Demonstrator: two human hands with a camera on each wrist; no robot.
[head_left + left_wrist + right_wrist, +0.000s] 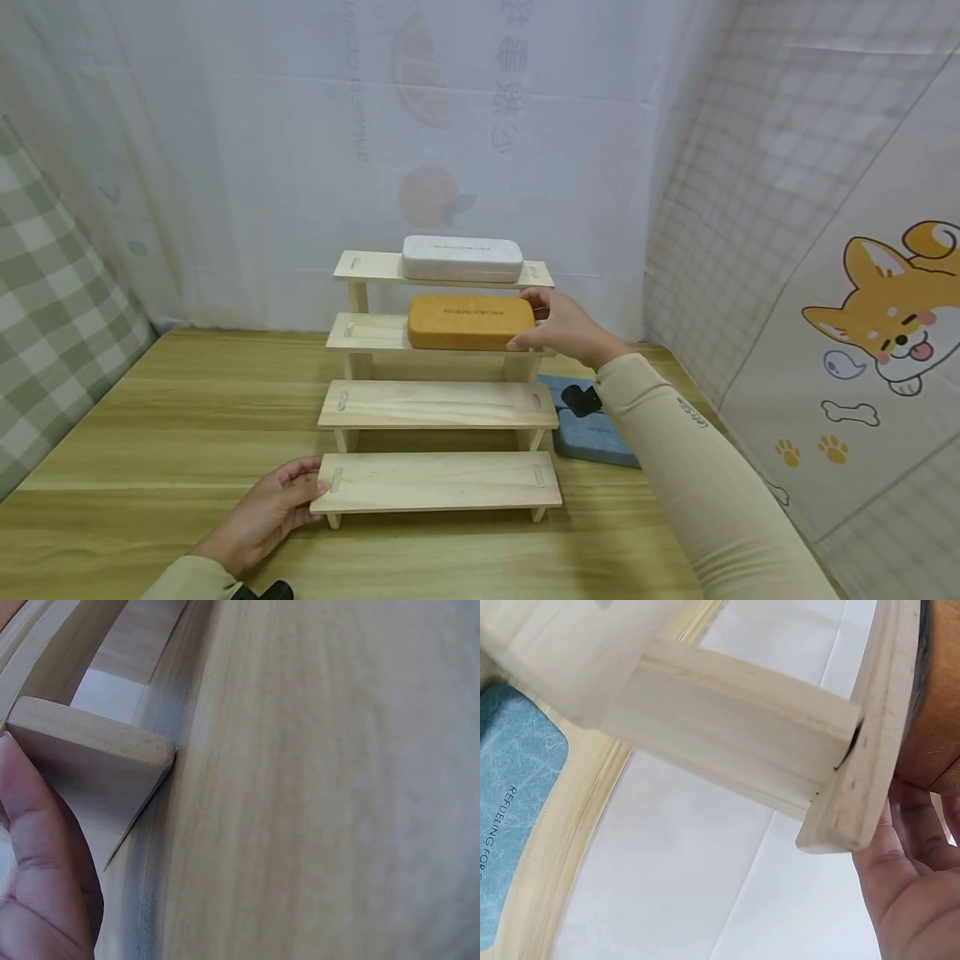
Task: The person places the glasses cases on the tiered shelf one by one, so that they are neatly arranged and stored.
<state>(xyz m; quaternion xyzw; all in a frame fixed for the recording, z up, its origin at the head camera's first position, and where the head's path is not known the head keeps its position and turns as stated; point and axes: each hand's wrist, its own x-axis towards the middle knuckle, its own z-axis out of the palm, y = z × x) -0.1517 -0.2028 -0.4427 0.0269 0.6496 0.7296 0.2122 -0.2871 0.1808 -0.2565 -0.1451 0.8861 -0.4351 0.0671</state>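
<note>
A pale wooden stepped stand point(438, 483) with several shelves stands on the table. On its second shelf from the top lies an orange-brown glasses case point(471, 323). My right hand point(562, 327) grips this case by its right end, thumb at the front and fingers behind. In the right wrist view the case point(934, 697) shows just above the shelf edge, fingers against it. My left hand point(273, 508) holds the left end of the bottom shelf, thumb over its top; in the left wrist view its fingers point(37, 855) lie beside a stand leg point(94, 735).
A white glasses case point(462, 260) rests on the top shelf. Blue glasses cases point(592, 437) lie on the table right of the stand, partly behind my right forearm. White printed cloth point(262, 167) hangs behind, and a green checked cloth point(60, 308) is at the left.
</note>
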